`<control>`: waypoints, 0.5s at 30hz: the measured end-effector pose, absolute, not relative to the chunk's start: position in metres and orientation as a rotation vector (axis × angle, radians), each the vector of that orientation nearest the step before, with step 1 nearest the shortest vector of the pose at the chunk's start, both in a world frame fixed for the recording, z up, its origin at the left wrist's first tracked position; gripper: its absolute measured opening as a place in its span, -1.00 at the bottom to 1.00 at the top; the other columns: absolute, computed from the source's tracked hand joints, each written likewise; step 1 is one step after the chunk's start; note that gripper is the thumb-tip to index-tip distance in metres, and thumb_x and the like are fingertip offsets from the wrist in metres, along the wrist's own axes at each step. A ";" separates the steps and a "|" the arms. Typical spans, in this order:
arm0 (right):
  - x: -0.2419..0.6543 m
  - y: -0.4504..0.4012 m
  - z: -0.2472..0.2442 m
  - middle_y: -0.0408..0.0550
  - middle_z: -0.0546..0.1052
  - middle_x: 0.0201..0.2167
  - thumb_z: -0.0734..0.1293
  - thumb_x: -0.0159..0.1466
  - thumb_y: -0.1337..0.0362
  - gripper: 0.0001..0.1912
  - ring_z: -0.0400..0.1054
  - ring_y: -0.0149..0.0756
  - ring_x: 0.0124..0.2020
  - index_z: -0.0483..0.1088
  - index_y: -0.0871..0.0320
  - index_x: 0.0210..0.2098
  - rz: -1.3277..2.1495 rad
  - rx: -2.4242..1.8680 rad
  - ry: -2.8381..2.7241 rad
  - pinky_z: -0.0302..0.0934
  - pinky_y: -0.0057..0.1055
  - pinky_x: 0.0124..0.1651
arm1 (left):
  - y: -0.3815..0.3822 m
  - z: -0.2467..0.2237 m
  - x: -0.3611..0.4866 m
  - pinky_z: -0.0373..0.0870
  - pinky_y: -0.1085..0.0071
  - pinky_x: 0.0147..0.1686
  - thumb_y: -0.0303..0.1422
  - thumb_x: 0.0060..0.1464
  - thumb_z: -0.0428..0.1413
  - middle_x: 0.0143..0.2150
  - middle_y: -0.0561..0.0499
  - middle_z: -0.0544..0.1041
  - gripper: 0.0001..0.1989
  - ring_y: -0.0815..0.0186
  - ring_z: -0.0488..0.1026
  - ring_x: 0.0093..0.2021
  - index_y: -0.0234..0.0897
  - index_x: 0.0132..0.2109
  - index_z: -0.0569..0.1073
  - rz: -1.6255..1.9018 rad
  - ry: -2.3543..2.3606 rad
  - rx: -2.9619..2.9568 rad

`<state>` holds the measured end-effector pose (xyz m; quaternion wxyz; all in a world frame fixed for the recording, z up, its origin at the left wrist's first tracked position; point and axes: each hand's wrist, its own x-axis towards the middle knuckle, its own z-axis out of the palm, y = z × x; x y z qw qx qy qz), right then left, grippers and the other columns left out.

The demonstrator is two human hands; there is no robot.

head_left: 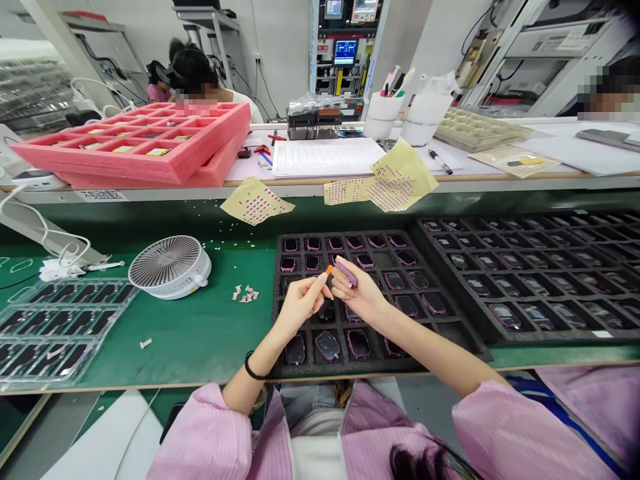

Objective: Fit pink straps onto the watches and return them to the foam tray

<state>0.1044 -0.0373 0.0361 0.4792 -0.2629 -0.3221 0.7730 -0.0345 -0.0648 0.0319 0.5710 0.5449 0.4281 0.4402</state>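
My right hand [361, 291] grips a small purple-framed watch-like device [346, 273], tilted on its edge. Thumb and fingers of my left hand [305, 297] pinch a small orange piece [329, 270] against the device's near end; its exact kind is too small to tell. Both hands hover over a black foam tray [320, 367], where similar purple-framed devices with dark screens, such as this one [327, 346], lie in square pockets. Part of the tray's middle is hidden behind my hands.
To the left stand a round fan [170, 267] and a clear plastic tray [65, 327] of black parts, with small pale scraps [245, 294] nearby. Another foam tray [537, 280] of devices lies right. Pink foam trays [165, 170] and dotted yellow sheets [257, 201] line the shelf.
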 end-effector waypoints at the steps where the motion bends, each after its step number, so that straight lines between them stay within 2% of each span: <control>1: 0.104 -0.039 0.035 -0.38 0.11 -0.78 0.44 0.15 0.10 -0.58 -0.20 -0.60 -0.79 0.14 0.12 -0.56 1.848 -0.672 -0.807 -0.26 -0.56 -0.71 | -0.063 0.032 -0.034 -0.12 0.53 -0.71 0.13 0.03 0.04 -0.77 0.22 0.12 -0.45 0.56 -0.04 -0.75 -0.32 -0.49 0.37 1.044 1.019 1.274; 5: 0.098 -0.048 0.029 -0.35 0.26 -0.69 0.44 0.14 0.05 -0.68 -0.05 -0.58 -0.75 0.27 0.09 -0.35 1.713 -0.826 -0.971 -0.21 -0.59 -0.67 | -0.059 0.029 -0.029 -0.10 0.55 -0.69 0.11 -0.05 0.13 -0.74 0.23 0.14 -0.49 0.56 -0.02 -0.72 -0.29 -0.49 0.31 1.056 1.039 1.302; 8: 0.106 -0.038 0.020 -0.33 0.28 -0.63 0.41 0.15 0.00 -0.66 0.01 -0.54 -0.71 0.26 0.06 -0.31 1.536 -0.878 -1.116 -0.16 -0.59 -0.65 | -0.058 0.023 -0.035 -0.07 0.54 -0.67 0.06 0.03 0.07 -0.75 0.23 0.14 -0.54 0.54 -0.01 -0.72 -0.28 -0.46 0.31 1.050 1.077 1.319; 11: 0.141 -0.006 0.008 -0.27 0.31 -0.54 0.32 0.20 -0.07 -0.67 0.09 -0.47 -0.65 0.24 0.04 -0.27 1.148 -1.060 -1.303 -0.06 -0.54 -0.63 | -0.056 0.015 -0.066 0.00 0.51 -0.62 -0.02 0.09 0.01 -0.73 0.21 0.14 -0.61 0.50 0.04 -0.70 -0.26 -0.45 0.28 1.065 1.236 1.382; 13: 0.176 0.021 -0.001 -0.20 0.35 -0.49 0.23 0.23 -0.12 -0.63 0.20 -0.38 -0.56 0.26 0.06 -0.25 0.679 -1.361 -1.566 0.08 -0.47 -0.54 | -0.055 0.008 -0.096 0.05 0.50 -0.55 -0.10 0.11 0.00 -0.69 0.17 0.18 -0.65 0.45 0.13 -0.64 -0.25 -0.48 0.27 1.026 1.480 1.528; 15: 0.210 0.045 -0.010 -0.14 0.38 -0.49 0.25 0.21 -0.08 -0.64 0.23 -0.31 -0.51 0.28 0.10 -0.31 0.546 -1.474 -1.614 0.14 -0.38 -0.43 | -0.054 0.000 -0.124 0.05 0.47 -0.51 -0.18 0.14 -0.01 -0.65 0.12 0.25 -0.67 0.39 0.21 -0.59 -0.24 -0.52 0.25 0.858 1.800 1.684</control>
